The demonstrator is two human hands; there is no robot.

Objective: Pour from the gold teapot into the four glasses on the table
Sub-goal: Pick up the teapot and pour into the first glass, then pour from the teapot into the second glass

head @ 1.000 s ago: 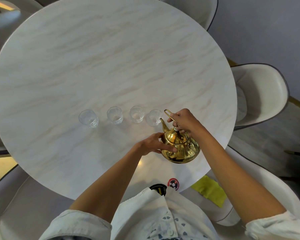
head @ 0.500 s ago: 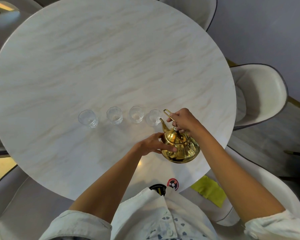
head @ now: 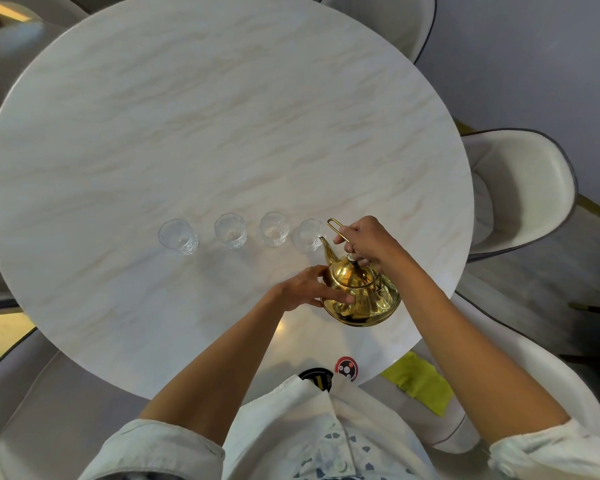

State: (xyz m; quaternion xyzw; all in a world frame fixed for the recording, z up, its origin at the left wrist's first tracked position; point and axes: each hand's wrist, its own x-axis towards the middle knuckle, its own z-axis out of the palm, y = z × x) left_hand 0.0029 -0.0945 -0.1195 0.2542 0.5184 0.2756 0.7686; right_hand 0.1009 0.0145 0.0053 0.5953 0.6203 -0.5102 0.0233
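A gold teapot is tilted forward near the table's front right, its spout tip at the rim of the rightmost glass. My right hand grips the teapot's thin wire handle from above. My left hand presses against the pot's left side. Three more clear glasses stand in a row to the left: one, another and the leftmost. I cannot make out a stream or liquid levels.
The round marble table is ringed by cream chairs, one at the right. A yellow-green cloth lies on the chair seat by my right arm. Two round stickers sit at the table's near edge.
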